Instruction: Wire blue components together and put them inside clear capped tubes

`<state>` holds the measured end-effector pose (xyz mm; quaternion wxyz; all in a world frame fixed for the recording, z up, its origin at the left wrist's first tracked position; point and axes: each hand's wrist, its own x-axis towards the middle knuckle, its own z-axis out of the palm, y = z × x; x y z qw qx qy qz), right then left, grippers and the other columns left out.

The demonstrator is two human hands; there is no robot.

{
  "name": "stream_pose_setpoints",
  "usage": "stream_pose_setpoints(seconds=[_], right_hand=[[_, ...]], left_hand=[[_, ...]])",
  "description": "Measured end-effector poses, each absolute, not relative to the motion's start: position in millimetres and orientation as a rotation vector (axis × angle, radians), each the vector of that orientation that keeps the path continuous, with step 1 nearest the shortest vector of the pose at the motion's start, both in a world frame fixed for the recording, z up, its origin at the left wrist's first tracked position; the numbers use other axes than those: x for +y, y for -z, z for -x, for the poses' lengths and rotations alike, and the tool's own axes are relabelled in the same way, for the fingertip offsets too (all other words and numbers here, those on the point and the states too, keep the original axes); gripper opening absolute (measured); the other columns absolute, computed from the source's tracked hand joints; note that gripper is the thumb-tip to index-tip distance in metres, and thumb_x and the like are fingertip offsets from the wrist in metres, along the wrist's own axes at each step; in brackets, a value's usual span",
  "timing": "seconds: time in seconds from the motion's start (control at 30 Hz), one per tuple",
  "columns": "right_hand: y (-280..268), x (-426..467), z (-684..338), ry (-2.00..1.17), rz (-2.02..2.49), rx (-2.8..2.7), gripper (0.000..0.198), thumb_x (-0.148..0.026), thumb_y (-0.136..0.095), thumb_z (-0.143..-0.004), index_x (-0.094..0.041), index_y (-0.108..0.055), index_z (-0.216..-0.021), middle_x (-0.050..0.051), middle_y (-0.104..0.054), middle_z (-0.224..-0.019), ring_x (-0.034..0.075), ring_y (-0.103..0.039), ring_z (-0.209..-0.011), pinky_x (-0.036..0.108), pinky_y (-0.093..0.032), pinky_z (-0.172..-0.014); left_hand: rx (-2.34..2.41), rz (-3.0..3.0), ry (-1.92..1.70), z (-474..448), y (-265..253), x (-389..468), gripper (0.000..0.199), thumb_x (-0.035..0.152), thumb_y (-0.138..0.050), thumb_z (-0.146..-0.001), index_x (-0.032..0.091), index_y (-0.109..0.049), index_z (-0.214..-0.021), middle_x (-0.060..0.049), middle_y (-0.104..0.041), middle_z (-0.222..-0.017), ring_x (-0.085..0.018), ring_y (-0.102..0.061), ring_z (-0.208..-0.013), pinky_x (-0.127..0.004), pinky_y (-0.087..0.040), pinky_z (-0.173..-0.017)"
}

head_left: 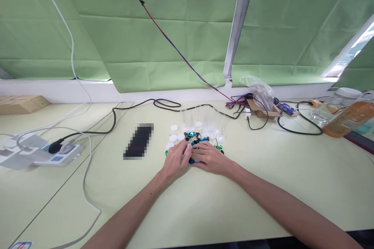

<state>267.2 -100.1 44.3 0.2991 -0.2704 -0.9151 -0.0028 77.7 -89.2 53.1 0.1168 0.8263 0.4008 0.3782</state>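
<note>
Both hands rest on the table at a small pile of shiny blue and green pieces with black parts and thin wire-like bits; their exact kind is too small to tell. My left hand lies at the pile's left side, fingers stretched forward and thumb beside them. Opposite it, my right hand lies flat with fingers extended across the pile, the fingertips close to my left thumb. A dark blue piece shows between the hands. White round caps and clear tubes stand just behind. What lies under the palms is hidden.
To the left lie a dark pixelated rectangle and a power strip with plugs and cables. A black cable runs along the back. At right are a small cardboard box, a clear jar and an orange bottle.
</note>
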Motion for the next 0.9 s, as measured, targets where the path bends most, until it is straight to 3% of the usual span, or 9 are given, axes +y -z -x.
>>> stream_pose_setpoints(seconds=[0.57,0.8,0.9], right_hand=[[-35.1,-77.7,-278.2,0.002,0.731,-2.447,0.023,-0.031,-0.055,-0.095,-0.022,-0.063,-0.115,0.007,-0.069,-0.114,0.02,-0.053,-0.12,0.038,-0.045,-0.096],[-41.2,-86.4,-276.8,0.103,0.704,-2.373,0.029,-0.031,-0.054,-0.095,-0.017,-0.06,-0.12,0.011,-0.067,-0.118,0.023,-0.055,-0.115,0.042,-0.043,-0.095],[-44.9,-99.1,-269.9,0.194,0.642,-2.367,0.026,-0.031,-0.054,-0.095,-0.015,-0.062,-0.114,0.012,-0.067,-0.113,0.024,-0.055,-0.112,0.041,-0.043,-0.093]], left_hand=[[1.13,-2.573,-0.993,-88.4,-49.9,-66.6,0.024,0.028,-0.033,-0.098,0.02,-0.054,-0.086,-0.003,-0.062,-0.077,-0.016,-0.056,-0.067,-0.028,-0.042,-0.063],[1.178,-2.502,-1.144,-80.2,-52.5,-68.2,0.023,0.027,-0.034,-0.098,0.02,-0.055,-0.09,-0.003,-0.064,-0.082,-0.015,-0.058,-0.07,-0.027,-0.042,-0.064],[1.226,-2.469,-1.246,-74.6,-54.1,-68.8,0.022,0.026,-0.035,-0.098,0.02,-0.056,-0.091,-0.002,-0.063,-0.079,-0.014,-0.057,-0.068,-0.026,-0.042,-0.064]])
